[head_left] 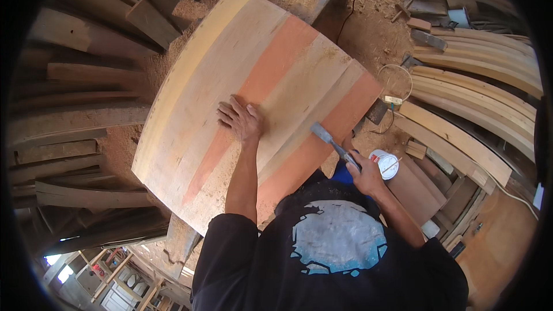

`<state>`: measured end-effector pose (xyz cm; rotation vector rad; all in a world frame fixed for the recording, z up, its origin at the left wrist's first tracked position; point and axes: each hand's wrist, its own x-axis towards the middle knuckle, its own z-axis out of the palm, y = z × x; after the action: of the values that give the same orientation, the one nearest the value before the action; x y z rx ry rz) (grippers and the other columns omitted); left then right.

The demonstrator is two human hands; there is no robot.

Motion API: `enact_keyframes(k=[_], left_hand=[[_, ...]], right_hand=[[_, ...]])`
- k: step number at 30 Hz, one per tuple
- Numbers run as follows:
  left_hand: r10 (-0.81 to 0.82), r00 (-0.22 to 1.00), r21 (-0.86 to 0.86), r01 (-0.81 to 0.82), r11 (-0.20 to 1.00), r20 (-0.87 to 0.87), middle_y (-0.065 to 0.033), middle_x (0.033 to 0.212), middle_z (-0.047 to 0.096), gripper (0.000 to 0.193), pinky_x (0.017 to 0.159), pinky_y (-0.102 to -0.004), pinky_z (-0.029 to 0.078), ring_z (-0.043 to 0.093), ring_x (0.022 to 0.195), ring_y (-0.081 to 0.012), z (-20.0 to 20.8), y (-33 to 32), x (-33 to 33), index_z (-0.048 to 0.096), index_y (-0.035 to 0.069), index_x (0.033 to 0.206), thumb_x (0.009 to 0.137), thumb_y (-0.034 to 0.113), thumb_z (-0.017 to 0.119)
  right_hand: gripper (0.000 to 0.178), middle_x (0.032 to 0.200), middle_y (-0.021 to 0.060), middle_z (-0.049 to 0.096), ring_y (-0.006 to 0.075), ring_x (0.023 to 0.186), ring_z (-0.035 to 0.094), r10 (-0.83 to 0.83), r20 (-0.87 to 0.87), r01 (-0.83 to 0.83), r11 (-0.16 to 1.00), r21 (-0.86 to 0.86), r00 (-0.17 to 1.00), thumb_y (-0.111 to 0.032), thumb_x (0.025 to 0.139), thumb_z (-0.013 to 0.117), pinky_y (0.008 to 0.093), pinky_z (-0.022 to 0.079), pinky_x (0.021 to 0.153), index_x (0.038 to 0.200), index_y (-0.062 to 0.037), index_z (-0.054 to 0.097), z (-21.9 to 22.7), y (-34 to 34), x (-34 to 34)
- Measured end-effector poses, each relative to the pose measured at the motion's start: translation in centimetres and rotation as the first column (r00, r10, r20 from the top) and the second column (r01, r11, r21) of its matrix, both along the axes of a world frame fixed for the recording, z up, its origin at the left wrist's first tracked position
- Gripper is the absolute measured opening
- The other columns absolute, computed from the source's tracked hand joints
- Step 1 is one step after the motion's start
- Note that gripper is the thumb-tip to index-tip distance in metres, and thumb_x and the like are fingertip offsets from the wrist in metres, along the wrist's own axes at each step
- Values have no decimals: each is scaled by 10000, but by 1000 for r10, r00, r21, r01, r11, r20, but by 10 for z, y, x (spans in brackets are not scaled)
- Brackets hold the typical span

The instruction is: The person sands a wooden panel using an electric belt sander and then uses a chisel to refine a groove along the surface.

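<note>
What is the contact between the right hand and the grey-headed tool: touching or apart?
Touching: the head view shows the right hand closed around the rear end of the grey-headed tool, with no gap between them.

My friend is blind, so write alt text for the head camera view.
A person's left hand rests on a large striped wooden panel, while the right hand grips a flat-bladed hand tool. Wooden boards lie on both sides, with a white bucket at the right.
</note>
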<state>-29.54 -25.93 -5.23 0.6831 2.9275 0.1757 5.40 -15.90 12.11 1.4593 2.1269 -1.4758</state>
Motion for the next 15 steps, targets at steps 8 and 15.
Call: enact_keyframes(k=[8,15], left_hand=[[-12,1000,49,13,999,-11,-357,1645,119,749,1197,-685,34,56,1522,-554,0,-1,-1,265,50,1598,984,458,397],[-25,1000,24,25,999,-11,-359,1646,112,736,1192,-693,53,68,1522,-551,3,3,0,237,66,1609,1002,460,374]], right_hand=[[413,1001,286,696,468,960,682,-9,-10,9,999,51,1000,-218,943,641,489,533,828,1330,-76,626,8,-6,9],[362,1010,279,700,459,977,680,82,-127,-53,975,216,988,-198,945,636,488,528,839,1277,-56,646,-20,3,-60]])
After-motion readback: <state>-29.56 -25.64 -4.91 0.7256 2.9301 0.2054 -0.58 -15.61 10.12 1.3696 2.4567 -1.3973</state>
